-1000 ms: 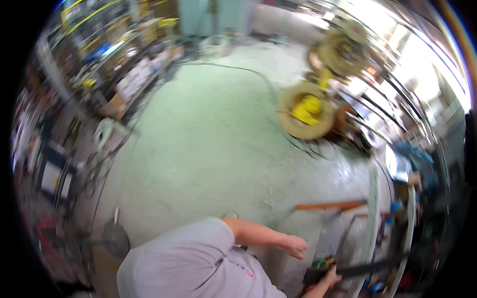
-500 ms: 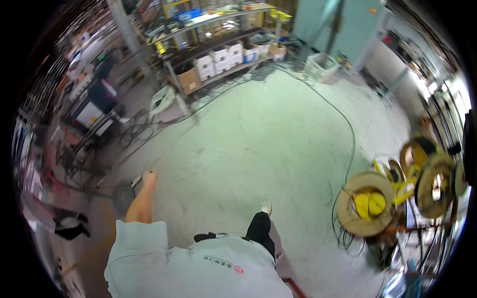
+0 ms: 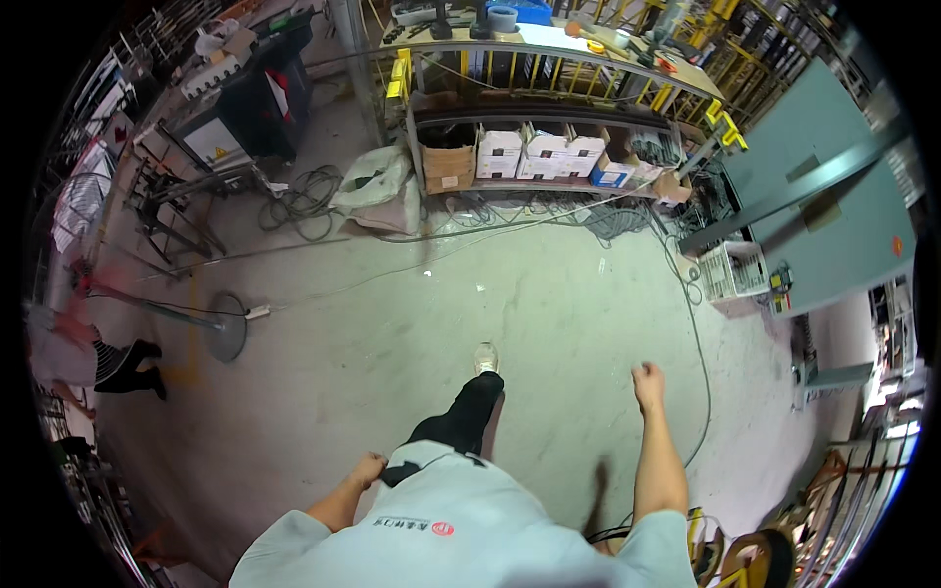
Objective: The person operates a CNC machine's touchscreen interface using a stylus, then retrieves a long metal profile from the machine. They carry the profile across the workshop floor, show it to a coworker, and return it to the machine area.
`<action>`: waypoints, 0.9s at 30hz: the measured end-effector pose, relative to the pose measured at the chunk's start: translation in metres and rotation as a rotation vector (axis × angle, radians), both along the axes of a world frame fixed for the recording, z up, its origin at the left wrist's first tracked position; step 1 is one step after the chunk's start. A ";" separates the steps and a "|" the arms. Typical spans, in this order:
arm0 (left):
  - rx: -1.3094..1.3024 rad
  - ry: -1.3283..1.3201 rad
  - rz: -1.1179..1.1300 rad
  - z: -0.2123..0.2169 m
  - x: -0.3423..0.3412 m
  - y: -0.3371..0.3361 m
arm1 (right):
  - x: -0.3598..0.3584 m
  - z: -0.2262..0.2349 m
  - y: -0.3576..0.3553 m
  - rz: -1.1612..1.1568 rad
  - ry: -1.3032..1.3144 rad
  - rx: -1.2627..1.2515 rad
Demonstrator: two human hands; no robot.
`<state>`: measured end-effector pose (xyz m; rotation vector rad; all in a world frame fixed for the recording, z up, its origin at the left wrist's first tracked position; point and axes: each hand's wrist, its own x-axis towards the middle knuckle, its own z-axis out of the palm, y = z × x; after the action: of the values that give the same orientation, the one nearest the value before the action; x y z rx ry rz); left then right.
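My left hand (image 3: pixel 369 467) is low beside my hip, next to the dark trousers at the hem of my pale shirt. Its fingers look curled in, and I see nothing in them. Ahead on the right, my right hand (image 3: pixel 647 382) hangs over the floor with the arm stretched forward. Those fingers are curled too, and no object shows in them. One pale shoe (image 3: pixel 486 359) is forward on the grey floor (image 3: pixel 549 323), under a black trouser leg. Neither hand touches any equipment.
A workbench (image 3: pixel 549 44) with tools stands ahead, above a shelf of white boxes (image 3: pixel 549 152). A white sack (image 3: pixel 380 191) and coiled cables (image 3: pixel 304 201) lie left of it. Right are a white crate (image 3: pixel 733 270) and a green cabinet (image 3: pixel 814 186). A round-based stand (image 3: pixel 227 328) and another person (image 3: pixel 74 358) are left.
My view has turned right, bringing the bench nearer. My left arm has swung back to my hip, and my right arm has come forward into view. The reels have shifted to the lower edge.
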<state>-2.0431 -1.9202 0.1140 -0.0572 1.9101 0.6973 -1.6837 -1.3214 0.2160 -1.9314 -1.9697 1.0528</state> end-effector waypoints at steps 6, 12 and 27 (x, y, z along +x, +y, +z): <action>0.139 -0.043 0.542 -0.062 -0.078 0.198 | -0.238 -0.017 0.197 0.488 -0.163 0.024; 0.265 0.152 0.684 0.078 -0.124 0.369 | -0.441 -0.029 0.375 0.913 -0.352 0.151; -0.451 -0.071 1.267 0.160 0.106 0.610 | -0.829 -0.151 0.788 1.229 -0.795 0.364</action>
<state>-1.9370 -1.3100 0.2744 -1.6426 1.7703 0.9982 -2.5132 -0.5336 0.0649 -0.8244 -3.5744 -0.1268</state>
